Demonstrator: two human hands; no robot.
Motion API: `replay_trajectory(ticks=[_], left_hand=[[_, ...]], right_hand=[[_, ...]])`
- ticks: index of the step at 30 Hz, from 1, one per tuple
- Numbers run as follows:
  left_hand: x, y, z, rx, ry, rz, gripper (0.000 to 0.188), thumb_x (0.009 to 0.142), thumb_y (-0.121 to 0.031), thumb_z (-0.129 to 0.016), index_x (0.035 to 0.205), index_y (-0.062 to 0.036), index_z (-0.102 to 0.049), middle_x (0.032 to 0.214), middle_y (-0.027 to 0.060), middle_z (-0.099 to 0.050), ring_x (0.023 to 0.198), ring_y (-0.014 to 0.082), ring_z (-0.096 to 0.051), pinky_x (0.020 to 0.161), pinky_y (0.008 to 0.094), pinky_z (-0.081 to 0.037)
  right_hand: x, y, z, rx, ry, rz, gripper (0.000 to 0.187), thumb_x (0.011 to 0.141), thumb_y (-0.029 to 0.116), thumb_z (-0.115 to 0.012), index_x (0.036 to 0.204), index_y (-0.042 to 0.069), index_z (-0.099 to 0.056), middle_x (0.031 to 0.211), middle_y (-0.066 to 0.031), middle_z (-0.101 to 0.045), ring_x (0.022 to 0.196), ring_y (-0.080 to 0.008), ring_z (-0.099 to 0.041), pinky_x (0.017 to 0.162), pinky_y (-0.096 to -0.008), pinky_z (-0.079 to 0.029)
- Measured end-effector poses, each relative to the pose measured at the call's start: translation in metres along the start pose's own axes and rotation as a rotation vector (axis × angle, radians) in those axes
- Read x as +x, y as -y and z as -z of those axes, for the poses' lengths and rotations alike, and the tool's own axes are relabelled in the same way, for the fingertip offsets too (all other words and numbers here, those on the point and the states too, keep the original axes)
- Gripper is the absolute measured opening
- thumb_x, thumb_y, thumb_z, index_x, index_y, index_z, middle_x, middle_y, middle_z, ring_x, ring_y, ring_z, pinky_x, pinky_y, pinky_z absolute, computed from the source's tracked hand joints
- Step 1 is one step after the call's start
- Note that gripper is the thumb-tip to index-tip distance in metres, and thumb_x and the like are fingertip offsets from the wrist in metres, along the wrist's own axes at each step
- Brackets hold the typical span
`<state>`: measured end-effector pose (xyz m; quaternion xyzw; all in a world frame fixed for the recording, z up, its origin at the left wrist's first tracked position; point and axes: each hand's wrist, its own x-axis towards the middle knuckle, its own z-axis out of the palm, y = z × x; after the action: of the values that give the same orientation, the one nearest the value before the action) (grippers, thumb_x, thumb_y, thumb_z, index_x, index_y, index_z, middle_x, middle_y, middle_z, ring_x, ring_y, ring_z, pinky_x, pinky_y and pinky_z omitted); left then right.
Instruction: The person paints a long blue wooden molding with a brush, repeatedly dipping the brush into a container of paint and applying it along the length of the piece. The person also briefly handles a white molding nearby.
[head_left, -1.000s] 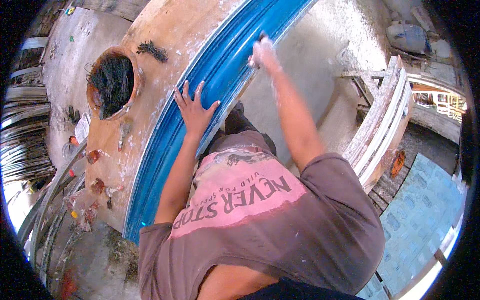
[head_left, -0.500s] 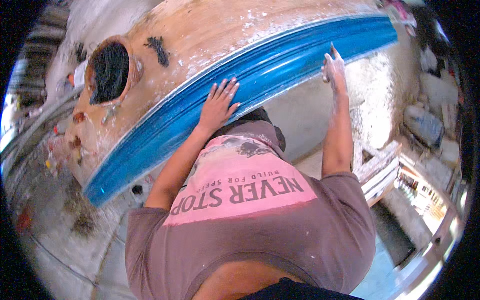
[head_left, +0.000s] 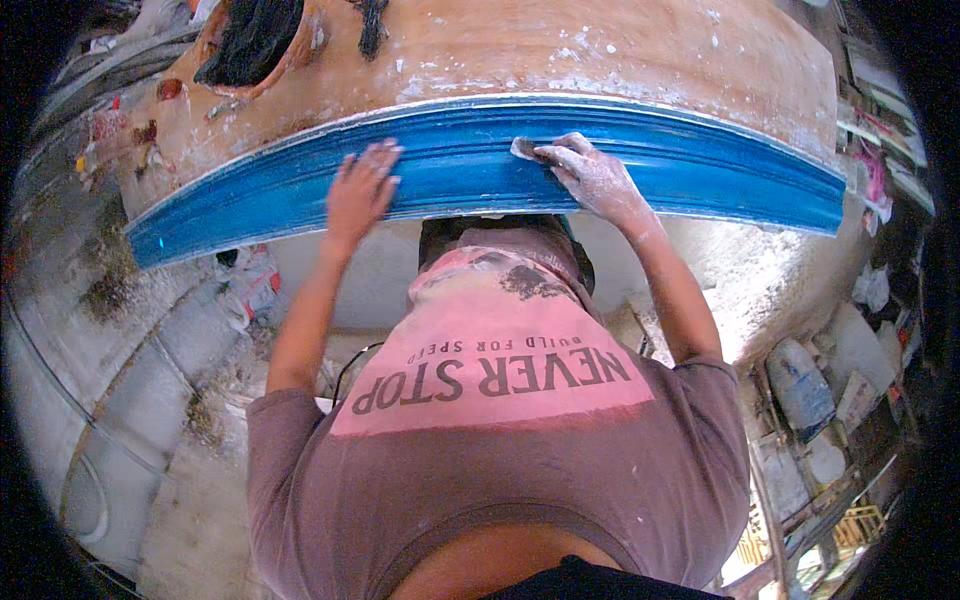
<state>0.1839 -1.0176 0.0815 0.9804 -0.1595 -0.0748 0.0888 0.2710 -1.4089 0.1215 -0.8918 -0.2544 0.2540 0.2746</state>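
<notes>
A long blue ridged moulding (head_left: 460, 150) lies across a worn wooden tabletop along its near edge, appearing curved. My left hand (head_left: 362, 195), slightly blurred, is over the left part of the blue surface with its fingers stretched out and nothing in them. Coated with white powder, my right hand (head_left: 592, 178) pinches a small flat whitish piece (head_left: 522, 148) right of the middle. That piece is at the ridges on the moulding; its exact kind is too small to make out.
On the tabletop (head_left: 640, 60), spotted with white, a round clay-coloured container (head_left: 300, 45) holds a black stringy mass (head_left: 250, 40). Beside it lies a small black bundle (head_left: 372, 28). Bags and blocks (head_left: 800, 385) crowd the right side. A hose (head_left: 50, 370) runs over the floor at left.
My right hand has come from above the moulding's right part down to its middle with the small piece. My left hand has shifted left along it. The whole view has turned.
</notes>
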Motion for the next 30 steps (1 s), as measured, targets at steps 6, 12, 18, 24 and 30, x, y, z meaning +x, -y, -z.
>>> replay_trajectory(ticks=[6,12,18,24,30], left_hand=[[-0.076,0.096,-0.001,0.104,-0.255,0.416,0.034,0.098,-0.027,-0.054,0.129,-0.0151,-0.061,0.131,0.0068,-0.061,0.124,0.0253,-0.055,0.108,0.0462,-0.037],[-0.031,0.059,-0.038,-0.009,-0.568,0.432,0.024,0.091,-0.02,-0.065,0.113,-0.0113,-0.069,0.113,0.0102,-0.067,0.112,0.0295,-0.059,0.1,0.043,-0.044],[-0.016,0.052,-0.046,-0.084,-0.749,0.386,0.009,0.084,-0.014,-0.073,0.084,-0.0078,-0.066,0.091,0.0085,-0.067,0.09,0.0276,-0.062,0.079,0.0398,-0.048],[-0.014,0.045,-0.036,-0.139,-0.784,0.361,0.01,0.08,-0.013,-0.076,0.081,-0.0085,-0.067,0.087,0.0075,-0.066,0.082,0.0267,-0.061,0.075,0.0389,-0.048],[-0.019,0.051,-0.038,-0.154,-0.747,0.344,0.009,0.078,-0.015,-0.077,0.082,-0.0108,-0.07,0.081,0.0056,-0.063,0.08,0.0258,-0.059,0.073,0.0378,-0.047]], right_hand=[[0.024,-0.027,0.014,-0.315,0.083,0.298,0.031,0.088,0.01,-0.059,0.118,0.019,-0.064,0.12,-0.0047,-0.059,0.1,-0.0265,-0.065,0.08,-0.0393,-0.057],[0.06,0.016,0.012,-0.377,0.152,0.402,0.029,0.086,0.007,-0.056,0.112,0.015,-0.066,0.109,-0.0075,-0.059,0.093,-0.0296,-0.066,0.076,-0.043,-0.056],[0.012,0.033,-0.007,-0.641,0.21,0.0,0.034,0.087,0.008,-0.053,0.12,0.001,-0.057,0.093,-0.0182,-0.061,0.074,-0.0286,-0.069,0.06,-0.038,-0.059],[0.027,0.083,-0.05,-0.446,0.101,-0.183,0.036,0.085,0.008,-0.053,0.118,-0.005,-0.057,0.091,-0.0244,-0.063,0.078,-0.0353,-0.069,0.066,-0.0421,-0.058],[0.047,0.109,-0.052,-0.387,0.042,-0.175,0.02,0.083,0.008,-0.055,0.096,-0.004,-0.064,0.086,-0.0233,-0.064,0.082,-0.0344,-0.067,0.065,-0.0397,-0.059]])
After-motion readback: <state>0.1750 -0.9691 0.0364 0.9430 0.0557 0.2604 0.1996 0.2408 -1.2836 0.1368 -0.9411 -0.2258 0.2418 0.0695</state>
